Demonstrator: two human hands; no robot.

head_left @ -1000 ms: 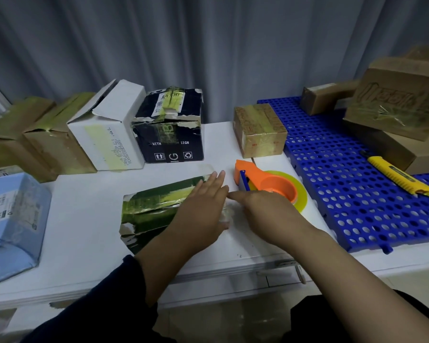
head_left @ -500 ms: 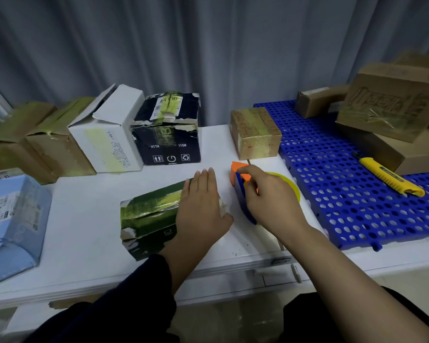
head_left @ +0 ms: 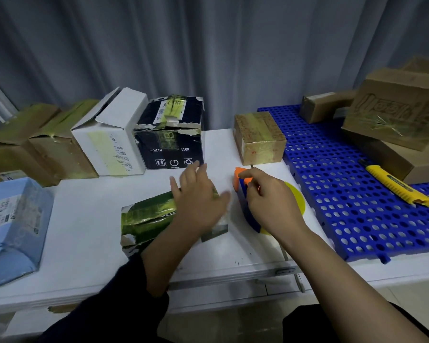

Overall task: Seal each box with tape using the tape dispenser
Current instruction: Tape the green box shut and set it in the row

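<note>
- Tape dispenser (head_left: 242, 180), orange and blue with a yellow tape roll (head_left: 296, 199), sits on the white bench (head_left: 84, 219). It is just right of the green box (head_left: 146, 214), which lies on its side mid-bench.
- Right hand (head_left: 270, 201): fingers curled round the dispenser body, forefinger laid toward the orange nose. The hold looks firm.
- Left hand (head_left: 198, 201): fingers (head_left: 191, 174) straight and spread, holding nothing, over the right end of the green box. Motion-blurred, so I cannot tell whether the palm bears on the box or hovers.
- Judgement: a strip is about to be started at the box's right end.
- Risk 1: if the left hand is not pressing, the light box may slide or roll under the dispenser's pull. The tape would then go on skewed or wrinkled.
- Risk 2: the spread left fingers lie close to the dispenser's likely path, so the cutter edge or the sticky tape could catch them.
- Risk 3: the box skin looks torn and already layered with old tape. A new strip may bond poorly or lift the paper.
- Risk 4: the free tape end is hidden behind the right hand. If it has folded back on the roll, the first pull lays nothing.
</note>
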